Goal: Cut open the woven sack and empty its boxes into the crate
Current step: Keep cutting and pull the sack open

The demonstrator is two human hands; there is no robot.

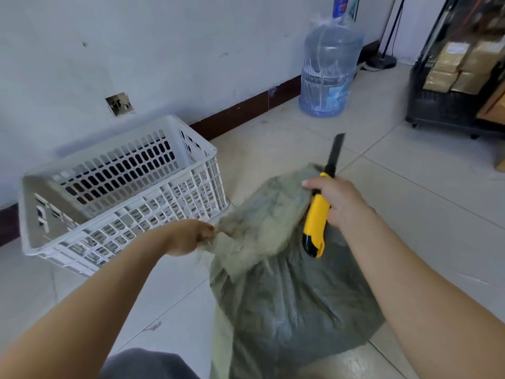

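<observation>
A grey-green woven sack (289, 305) stands on the tiled floor in front of me, its top folded over toward the crate. My left hand (188, 237) grips the frayed edge of the sack's top flap and pulls it left. In my right hand (337, 202) I hold a yellow utility knife (317, 220) just above the sack's right side, its black blade extended and pointing up and away. A white slatted plastic crate (114, 212) lies tipped against the wall at the left, and I see nothing inside it. The boxes are hidden in the sack.
A large clear water jug (328, 69) stands by the wall at the back. At the right a black wheeled rack (448, 105) holds tan packages. A fan base and pole (381, 61) stand behind the jug. Pale tiled floor lies to the right of the sack.
</observation>
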